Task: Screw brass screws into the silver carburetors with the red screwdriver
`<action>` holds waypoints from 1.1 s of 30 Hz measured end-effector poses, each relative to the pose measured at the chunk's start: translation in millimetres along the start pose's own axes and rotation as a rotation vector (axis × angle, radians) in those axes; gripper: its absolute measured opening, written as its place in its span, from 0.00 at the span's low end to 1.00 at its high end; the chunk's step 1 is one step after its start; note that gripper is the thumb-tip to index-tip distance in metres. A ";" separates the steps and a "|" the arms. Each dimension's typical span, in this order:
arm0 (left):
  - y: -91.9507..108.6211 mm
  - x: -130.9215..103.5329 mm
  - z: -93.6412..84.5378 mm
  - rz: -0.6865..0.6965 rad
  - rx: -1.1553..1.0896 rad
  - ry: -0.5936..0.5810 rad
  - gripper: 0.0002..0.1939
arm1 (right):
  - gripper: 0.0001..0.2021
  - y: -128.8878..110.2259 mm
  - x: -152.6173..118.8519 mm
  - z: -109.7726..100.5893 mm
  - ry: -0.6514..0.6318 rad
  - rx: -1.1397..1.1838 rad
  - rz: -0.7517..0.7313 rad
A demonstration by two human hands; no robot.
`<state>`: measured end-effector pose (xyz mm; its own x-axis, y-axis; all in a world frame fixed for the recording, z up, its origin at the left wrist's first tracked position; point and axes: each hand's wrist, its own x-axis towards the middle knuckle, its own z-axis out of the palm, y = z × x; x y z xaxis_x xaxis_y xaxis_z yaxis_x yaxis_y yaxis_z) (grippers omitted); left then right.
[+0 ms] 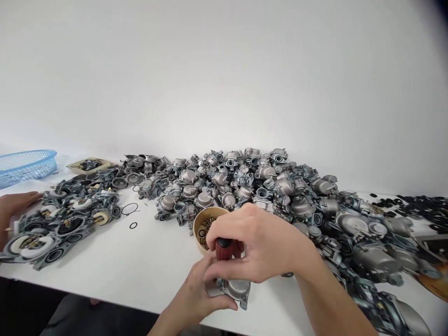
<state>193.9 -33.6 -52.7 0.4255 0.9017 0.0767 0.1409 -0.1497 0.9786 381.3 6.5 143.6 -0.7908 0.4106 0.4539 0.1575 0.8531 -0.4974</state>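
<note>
We steady the metal carburetor point(238, 288) with the left hand point(199, 284) at the near side of the tabletop point(150, 261); the right hand point(259, 242) grips the red-handled screwdriver point(224, 251) above it. We judge this unit unfinished, though the hidden tip obscures its progress. Covered units point(220, 178) lie far and right; uncovered bodies point(70, 226) lie left

No lettering, number, brand or sign can be read
The red handle point(224, 252) bears faint surface marks, too small and blurred to make out as letters; small raised details show on rounded covers among the heaped castings point(189, 176), and whether any are characters cannot be told; the held casting point(238, 288) shows nothing legible on its grey cover
</note>
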 end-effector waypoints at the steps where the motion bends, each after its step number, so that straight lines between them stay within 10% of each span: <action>1: 4.2 1.0 0.0 0.012 -0.008 -0.009 0.42 | 0.17 0.0 0.2 1.2 0.001 -0.015 0.000; 9: 9.8 1.5 0.2 0.052 -0.045 0.010 0.43 | 0.03 -1.0 -0.1 -2.9 -0.058 0.099 -0.050; 14: -8.8 -2.4 1.8 -0.036 -0.044 0.022 0.47 | 0.18 -2.0 -0.8 -13.1 -0.118 0.105 -0.024; 20: -24.2 -5.0 0.8 -0.122 0.008 0.058 0.53 | 0.04 1.5 -0.5 -11.0 -0.072 -0.049 0.060; 33: -17.0 -5.2 1.5 -0.052 -0.039 0.028 0.51 | 0.20 -1.1 -3.1 -15.8 -0.088 0.098 -0.002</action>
<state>190.6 -36.4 -70.0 0.3935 0.9189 0.0299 0.1274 -0.0867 0.9881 392.9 9.4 154.4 -0.8404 0.3758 0.3904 0.1008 0.8163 -0.5688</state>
